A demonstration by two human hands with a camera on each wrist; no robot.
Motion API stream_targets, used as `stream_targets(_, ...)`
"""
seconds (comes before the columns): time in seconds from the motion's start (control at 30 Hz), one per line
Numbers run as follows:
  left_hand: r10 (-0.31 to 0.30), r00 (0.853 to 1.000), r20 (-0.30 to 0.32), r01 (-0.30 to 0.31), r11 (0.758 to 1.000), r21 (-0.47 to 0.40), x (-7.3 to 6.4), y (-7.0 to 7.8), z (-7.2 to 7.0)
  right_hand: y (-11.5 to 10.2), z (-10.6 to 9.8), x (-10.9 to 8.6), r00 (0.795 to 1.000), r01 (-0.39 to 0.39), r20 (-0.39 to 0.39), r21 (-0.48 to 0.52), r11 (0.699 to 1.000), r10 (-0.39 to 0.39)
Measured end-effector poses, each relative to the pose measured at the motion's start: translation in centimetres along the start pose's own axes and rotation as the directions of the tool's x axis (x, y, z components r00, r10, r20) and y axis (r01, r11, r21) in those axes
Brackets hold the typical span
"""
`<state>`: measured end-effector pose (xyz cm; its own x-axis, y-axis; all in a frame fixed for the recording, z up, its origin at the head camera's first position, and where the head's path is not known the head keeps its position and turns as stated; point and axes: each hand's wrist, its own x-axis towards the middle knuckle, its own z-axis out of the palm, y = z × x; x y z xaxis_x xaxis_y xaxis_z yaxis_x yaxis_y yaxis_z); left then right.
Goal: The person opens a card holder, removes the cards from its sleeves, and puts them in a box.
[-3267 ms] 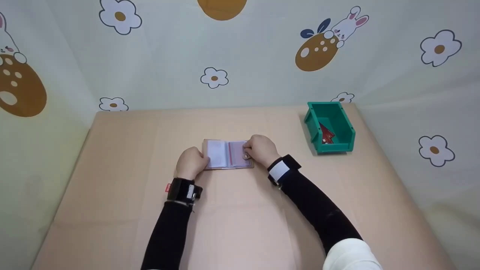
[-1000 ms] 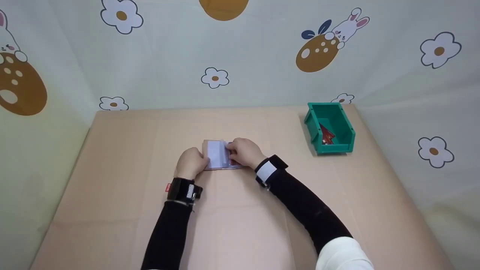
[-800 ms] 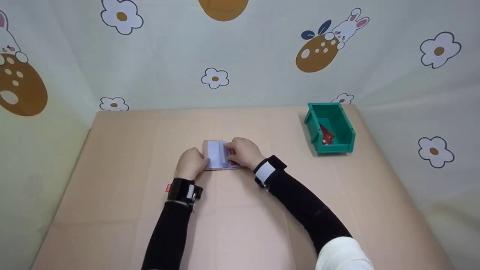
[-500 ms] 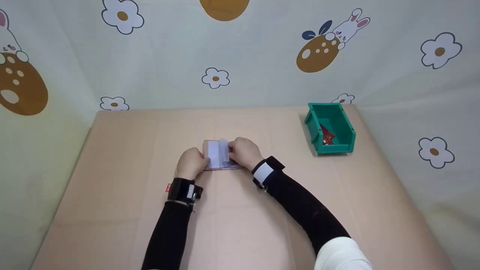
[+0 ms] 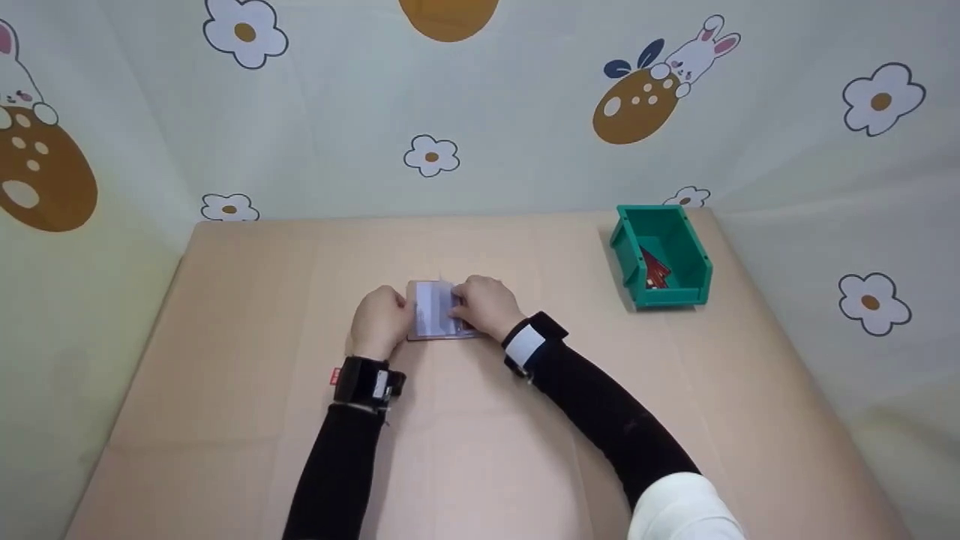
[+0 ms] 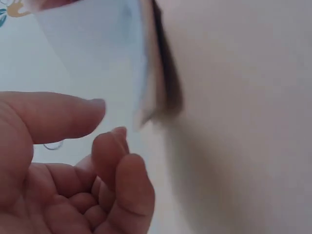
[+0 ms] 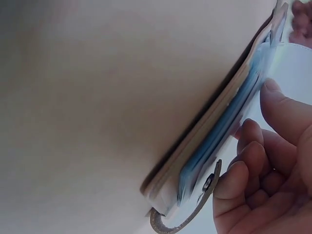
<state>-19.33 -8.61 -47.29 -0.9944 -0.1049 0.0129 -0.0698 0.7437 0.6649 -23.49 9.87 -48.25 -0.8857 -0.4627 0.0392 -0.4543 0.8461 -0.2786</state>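
Note:
A small snap-strap card holder (image 5: 429, 311) lies spread on the table, its clear plastic sleeves facing up. My right hand (image 5: 487, 304) pinches a clear sleeve page (image 7: 295, 66) between thumb and curled fingers, above the holder's right half. In the right wrist view the brown cover's strap with its metal snap (image 7: 208, 183) sticks out beside those fingers. At the holder's left edge is my left hand (image 5: 381, 319). The left wrist view shows its thumb and loosely bent fingers apart, with nothing between them, just short of the cover. A reddish patch shows under the right fingers.
A green bin (image 5: 670, 297) stands at the back right with several dark red cards (image 5: 655, 271) in it. The pale table (image 5: 480, 450) reaches up to patterned cloth walls (image 5: 337, 112) at the back and both sides.
My right hand has moved left from the holder's right edge, lifting and turning sleeve pages leftward. My left thumb, earlier pressing the left page, has come off it.

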Motion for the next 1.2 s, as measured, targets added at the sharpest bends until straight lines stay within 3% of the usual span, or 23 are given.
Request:
stream_targets(0.17,0.065,0.998,-0.004,-0.065,0.996,-0.062,-0.2,1.5,0.2,0.0,0.0,0.0,1.0,0.018,-0.022,-0.017,1.0,-0.019)
stream_targets(0.47,0.084,0.996,0.03,-0.085,0.996,0.011,0.2,1.8,0.9,0.0,0.1,0.0,0.999,0.032,-0.019,-0.025,0.999,-0.033)
stream_targets(0.7,0.036,0.998,0.06,-0.039,0.998,0.058,0.4,0.8,0.9,0.3,-0.5,0.0,1.0,0.025,0.001,0.015,1.0,-0.025)
stream_targets(1.0,0.002,0.997,0.071,-0.008,0.997,0.081,0.3,0.6,1.1,1.7,-1.7,-0.5,0.999,0.017,-0.047,0.069,0.997,-0.014)
stream_targets(1.2,-0.033,0.996,0.079,0.025,0.994,0.107,0.4,0.5,1.3,3.1,-2.6,-0.9,0.996,-0.04,-0.076,0.081,0.996,0.046)
